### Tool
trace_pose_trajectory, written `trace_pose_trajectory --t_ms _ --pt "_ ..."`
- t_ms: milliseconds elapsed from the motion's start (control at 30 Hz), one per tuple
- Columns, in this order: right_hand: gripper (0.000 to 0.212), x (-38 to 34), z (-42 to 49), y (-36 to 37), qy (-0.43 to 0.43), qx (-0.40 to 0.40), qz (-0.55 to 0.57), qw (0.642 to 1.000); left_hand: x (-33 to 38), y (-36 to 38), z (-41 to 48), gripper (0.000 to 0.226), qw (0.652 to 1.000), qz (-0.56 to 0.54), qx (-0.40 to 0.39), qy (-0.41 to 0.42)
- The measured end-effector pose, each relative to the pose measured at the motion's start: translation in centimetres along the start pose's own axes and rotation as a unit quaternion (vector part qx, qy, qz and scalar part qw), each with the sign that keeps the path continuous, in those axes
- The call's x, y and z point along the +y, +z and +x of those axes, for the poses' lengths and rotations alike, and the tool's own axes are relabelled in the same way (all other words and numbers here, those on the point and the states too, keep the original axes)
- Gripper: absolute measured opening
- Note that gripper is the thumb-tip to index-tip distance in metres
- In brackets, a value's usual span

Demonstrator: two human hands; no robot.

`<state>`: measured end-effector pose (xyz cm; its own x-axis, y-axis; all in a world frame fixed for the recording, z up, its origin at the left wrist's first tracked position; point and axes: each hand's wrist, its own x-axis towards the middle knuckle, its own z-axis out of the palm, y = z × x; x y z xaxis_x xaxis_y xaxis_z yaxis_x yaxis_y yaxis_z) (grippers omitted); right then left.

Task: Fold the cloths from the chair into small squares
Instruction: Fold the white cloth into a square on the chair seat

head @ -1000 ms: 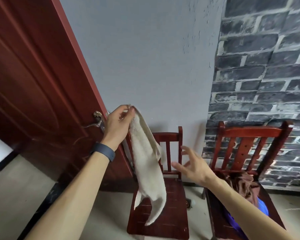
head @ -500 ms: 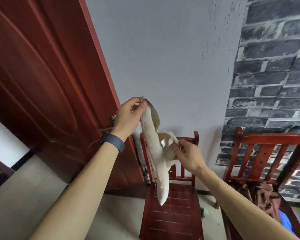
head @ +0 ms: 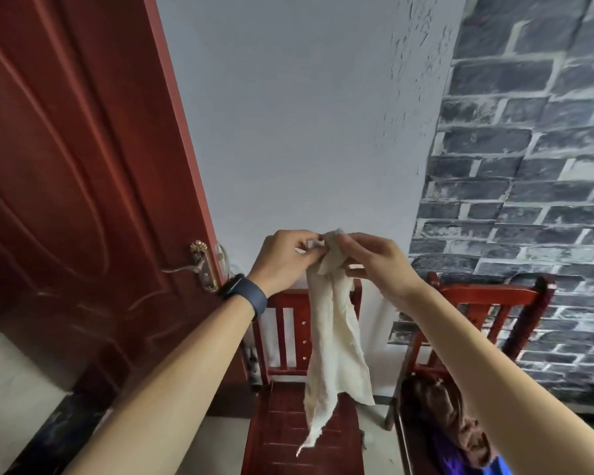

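Note:
A cream cloth (head: 335,351) hangs in the air above the left red chair (head: 288,426). My left hand (head: 282,260) and my right hand (head: 378,262) both pinch its top edge, fingertips close together at the same bunched corner. The cloth droops in a long narrow fold, its frayed tip reaching down over the chair seat. On the right red chair (head: 477,303) lies a brown cloth (head: 450,416) over a blue and purple cloth (head: 460,462), partly hidden by my right forearm.
A red wooden door (head: 69,186) with a brass handle (head: 199,265) stands at the left. Behind the chairs are a grey wall and a dark brick-pattern wall (head: 528,166). Pale floor (head: 11,389) shows at the lower left.
My right hand rose from the middle of the cloth to its top, next to my left hand. The cloth now hangs straight down from both hands.

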<state>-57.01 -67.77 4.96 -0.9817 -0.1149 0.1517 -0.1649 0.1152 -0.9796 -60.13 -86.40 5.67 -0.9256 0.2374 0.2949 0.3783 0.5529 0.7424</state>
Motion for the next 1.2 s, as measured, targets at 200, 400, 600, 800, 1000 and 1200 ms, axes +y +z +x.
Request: trace_pose_trajectory --t_ms 200,400,600,800,1000,1200 --pt "0.063 4.4 -4.6 -2.8 0.059 0.064 -0.059 0.994 4.5 -0.7 2.2 0.011 0.996 -0.074 0.038 0.021" --pt "0.034 7.4 -5.4 -0.6 0.048 0.046 -0.15 0.986 8.9 -1.5 3.9 0.016 0.953 -0.301 0.011 -0.028" --pt "0.041 5.1 -3.1 -0.8 0.025 0.163 -0.095 0.982 4.7 0.2 4.4 0.056 0.974 -0.196 0.05 -0.101" --pt "0.038 4.8 -1.9 -1.6 0.119 0.073 0.147 0.979 -1.0 5.9 -3.8 0.039 0.989 -0.092 -0.084 -0.082" --pt "0.026 7.7 -3.1 -2.2 0.114 0.073 0.109 0.985 -3.5 6.4 -3.4 0.034 1.0 0.007 -0.002 -0.029" --pt "0.017 9.1 -4.5 -2.4 0.171 0.116 0.093 0.974 -5.0 5.2 -2.7 0.022 0.977 -0.16 0.023 -0.139"
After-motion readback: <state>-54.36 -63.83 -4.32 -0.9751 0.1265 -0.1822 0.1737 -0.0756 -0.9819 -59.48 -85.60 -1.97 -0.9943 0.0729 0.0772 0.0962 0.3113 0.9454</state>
